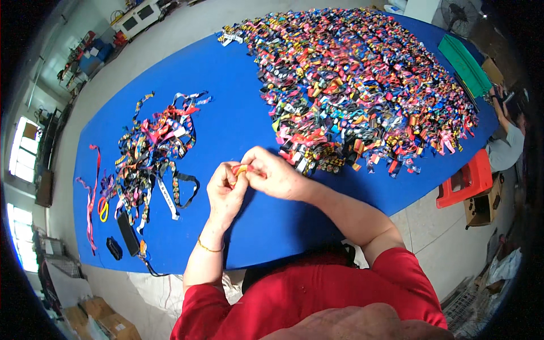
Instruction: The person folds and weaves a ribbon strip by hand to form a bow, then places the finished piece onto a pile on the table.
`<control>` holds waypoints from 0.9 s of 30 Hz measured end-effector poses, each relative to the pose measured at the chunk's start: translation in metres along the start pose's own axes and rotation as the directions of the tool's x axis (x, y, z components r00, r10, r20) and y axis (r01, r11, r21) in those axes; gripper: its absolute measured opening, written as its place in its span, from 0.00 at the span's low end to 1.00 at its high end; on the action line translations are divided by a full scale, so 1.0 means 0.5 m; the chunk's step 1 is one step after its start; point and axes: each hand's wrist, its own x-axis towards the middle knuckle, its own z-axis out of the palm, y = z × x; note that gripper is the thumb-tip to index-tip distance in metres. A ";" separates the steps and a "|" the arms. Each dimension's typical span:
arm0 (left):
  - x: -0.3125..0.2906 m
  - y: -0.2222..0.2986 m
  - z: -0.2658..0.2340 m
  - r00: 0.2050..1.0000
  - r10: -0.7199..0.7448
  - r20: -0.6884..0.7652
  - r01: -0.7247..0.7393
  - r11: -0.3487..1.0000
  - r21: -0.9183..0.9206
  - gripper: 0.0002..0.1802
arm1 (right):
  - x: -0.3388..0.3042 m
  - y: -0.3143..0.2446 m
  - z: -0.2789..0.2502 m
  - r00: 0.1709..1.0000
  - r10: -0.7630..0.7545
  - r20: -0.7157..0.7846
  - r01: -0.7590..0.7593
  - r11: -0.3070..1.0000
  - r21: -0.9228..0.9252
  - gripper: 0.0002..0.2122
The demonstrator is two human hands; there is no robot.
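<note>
Over the blue table [226, 85], my left hand [224, 195] and my right hand [275, 174] meet with their fingertips pinched together. Between them is a small red and yellow fabric strap [242, 169], mostly covered by my fingers. Left of my hands lies a loose tangle of printed straps [144, 147] in many colours. Just beyond my right hand begins a very large spread of short, folded, multicoloured straps [351, 85], which reaches to the far edge of the table.
A black phone-like slab [128, 233] and a small black item [114, 248] lie near the left edge. At right are a red plastic stool [467, 178], a cardboard box [483, 207] and a green tray [464, 65], beside another person [506, 147]. A fan [458, 16] stands behind.
</note>
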 end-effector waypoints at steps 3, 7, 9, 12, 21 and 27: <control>0.019 -0.009 -0.020 0.998 0.063 -0.026 -0.060 0.995 0.085 0.17 | -0.021 -0.026 0.025 0.998 -0.062 0.025 0.063 0.998 -0.024 0.19; 0.019 -0.008 -0.027 0.999 0.007 -0.040 -0.002 0.992 0.124 0.17 | -0.024 -0.053 0.019 0.999 0.036 0.001 -0.035 0.993 -0.116 0.23; 0.015 0.008 -0.014 1.000 -0.019 0.003 0.019 0.994 0.110 0.17 | -0.021 -0.035 0.013 0.997 0.008 -0.076 -0.009 1.000 -0.014 0.21; 0.007 0.017 -0.015 0.999 -0.038 0.032 0.038 0.999 -0.007 0.16 | -0.011 -0.009 0.013 0.997 -0.028 -0.076 0.022 0.997 -0.075 0.16; 0.015 0.010 -0.013 0.994 -0.069 0.081 0.077 0.992 -0.096 0.19 | -0.012 -0.045 0.000 0.991 0.044 -0.124 -0.068 0.979 -0.194 0.08; 0.008 0.002 -0.007 0.999 -0.024 0.039 0.023 0.999 0.037 0.18 | -0.008 -0.058 -0.009 0.984 0.158 -0.080 -0.174 0.945 -0.276 0.12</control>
